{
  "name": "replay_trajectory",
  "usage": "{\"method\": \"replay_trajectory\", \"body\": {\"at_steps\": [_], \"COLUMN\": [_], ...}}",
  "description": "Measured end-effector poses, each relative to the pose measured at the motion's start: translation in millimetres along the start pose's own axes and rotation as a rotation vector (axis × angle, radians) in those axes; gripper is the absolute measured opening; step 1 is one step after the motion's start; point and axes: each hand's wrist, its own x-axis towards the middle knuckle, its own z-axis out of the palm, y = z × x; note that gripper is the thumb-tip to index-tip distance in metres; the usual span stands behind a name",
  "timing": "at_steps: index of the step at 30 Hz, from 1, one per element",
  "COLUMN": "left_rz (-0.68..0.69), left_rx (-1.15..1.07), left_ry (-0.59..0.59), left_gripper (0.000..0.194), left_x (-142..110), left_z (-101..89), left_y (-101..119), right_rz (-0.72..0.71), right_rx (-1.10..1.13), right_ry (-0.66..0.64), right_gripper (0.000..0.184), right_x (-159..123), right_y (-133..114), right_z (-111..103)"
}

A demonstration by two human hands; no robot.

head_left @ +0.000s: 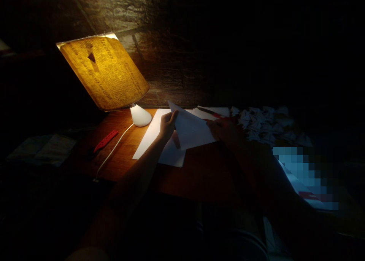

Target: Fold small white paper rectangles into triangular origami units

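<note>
My left hand (167, 124) is closed on the left edge of a white sheet of paper (191, 131), lifting it off the wooden table (199, 173). My right hand (221, 129) lies in shadow at the sheet's right edge and seems to grip it too. Under the lifted sheet lie more white sheets (154, 137), flat on the table.
A small lamp with a white base (140, 115) and a newspaper-covered shade (104, 70) lights the scene; its cord (112, 150) runs toward me. A red tool (105, 140) lies left. Several folded paper pieces (265, 126) are heaped at the right. A stone wall stands behind.
</note>
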Motion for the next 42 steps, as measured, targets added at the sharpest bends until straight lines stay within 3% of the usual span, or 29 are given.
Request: {"method": "replay_trajectory", "body": {"at_steps": [5,10,14,27,33,38,42], "left_rz": [-0.004,-0.027,-0.021,-0.006,0.003,0.014,-0.015], "left_rx": [-0.018,-0.005,0.016,-0.054,-0.022,-0.010,-0.004], "left_ry": [-0.018,-0.072,-0.084,-0.030,-0.025,-0.038,-0.119], "left_gripper": [0.070,0.068,0.065,0.071,0.071,0.074,0.070], "left_x": [0.0,-5.2,-7.0,1.0,2.2,2.7,-3.1], "left_z": [1.0,4.7,5.9,-0.2,-1.0,-1.5,6.7], "left_y": [0.2,2.1,2.9,-0.7,-2.9,-2.4,-0.3], "right_rz": [-0.062,-0.042,-0.037,-0.045,-0.042,-0.074,-0.089], "right_rx": [0.059,0.083,-0.054,0.049,-0.024,-0.006,0.023], "right_ry": [-0.045,-0.210,-0.156,-0.068,-0.027,-0.088,-0.207], "right_gripper": [0.043,0.044,0.040,0.055,0.042,0.036,0.040], "right_x": [0.5,-1.2,-0.8,2.0,-3.6,-2.2,1.1], "right_y": [2.4,3.4,1.6,5.3,-6.2,-1.6,4.1], "right_z": [0.1,3.0,2.7,0.0,-1.0,-2.5,-0.9]}}
